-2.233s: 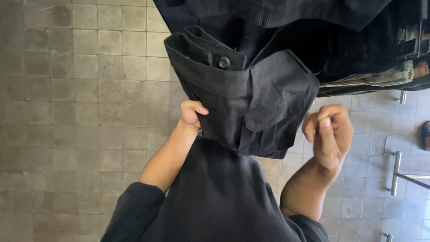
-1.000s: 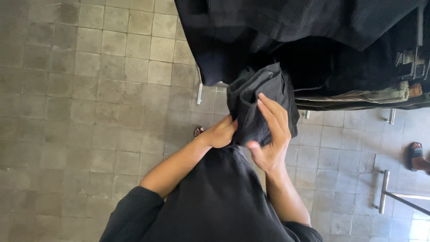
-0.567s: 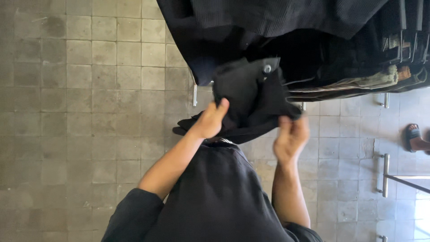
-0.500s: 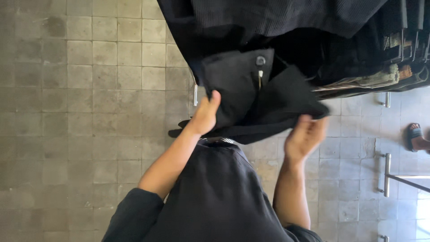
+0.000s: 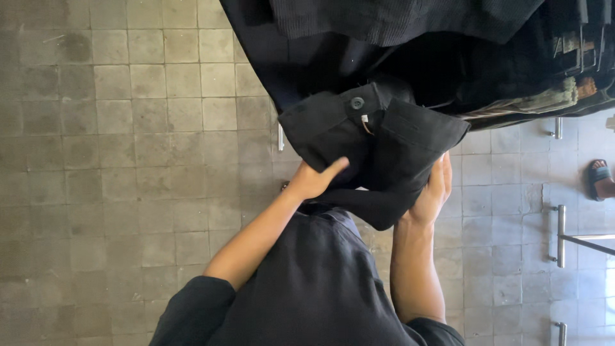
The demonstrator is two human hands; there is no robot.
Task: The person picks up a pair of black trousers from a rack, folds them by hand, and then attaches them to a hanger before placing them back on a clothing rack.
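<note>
I hold the black pants (image 5: 378, 154) up at twelve o'clock, my left hand (image 5: 315, 179) and right hand (image 5: 434, 192) fingers pinching the cloth, half folded, button showing

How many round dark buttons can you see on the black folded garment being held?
1. A single round dark button sits on the waistband at the top of the black folded garment; others may be hidden in the folds.

Black trousers (image 5: 378, 154) with a dark button (image 5: 357, 102); black ribbed cloth (image 5: 384, 19) above; grey square-tiled floor (image 5: 128, 160); black sleeves (image 5: 192, 314)
</note>
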